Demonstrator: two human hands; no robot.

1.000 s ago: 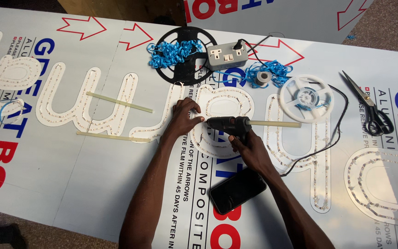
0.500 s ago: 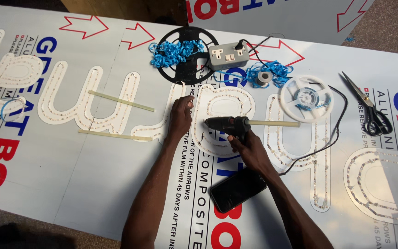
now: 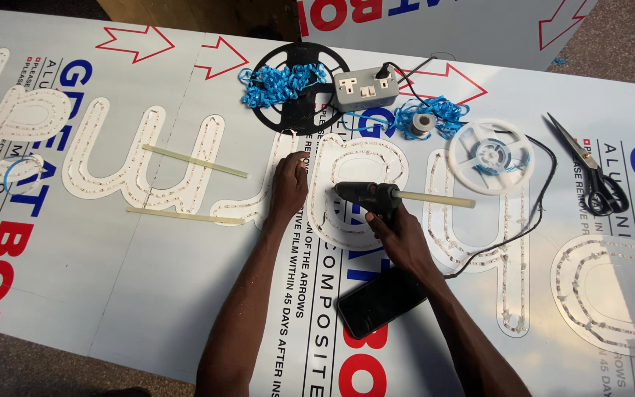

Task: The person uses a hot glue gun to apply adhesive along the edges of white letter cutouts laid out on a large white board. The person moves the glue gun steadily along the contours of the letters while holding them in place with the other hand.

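My right hand (image 3: pixel 400 229) grips a black glue gun (image 3: pixel 365 195) with a pale glue stick (image 3: pixel 435 199) sticking out of its back; the nozzle points left over a white cut-out letter (image 3: pixel 354 158). My left hand (image 3: pixel 289 185) rests flat on the letter strip just left of the nozzle, fingers pressing down beside the line of small lights. Both hands lie over a large white panel (image 3: pixel 148 279) printed with red and blue lettering. The gun's black cord (image 3: pixel 531 213) runs off to the right.
Two loose glue sticks (image 3: pixel 194 161) lie left of my left hand. A black phone (image 3: pixel 380 301) lies near my right forearm. At the back stand a black reel with blue strip (image 3: pixel 288 84), a grey socket block (image 3: pixel 366 87), a white reel (image 3: pixel 491 156) and scissors (image 3: pixel 589 169).
My left hand has slid slightly right along the letter strip toward the glue gun's nozzle. The right hand and glue gun stay nearly in place.
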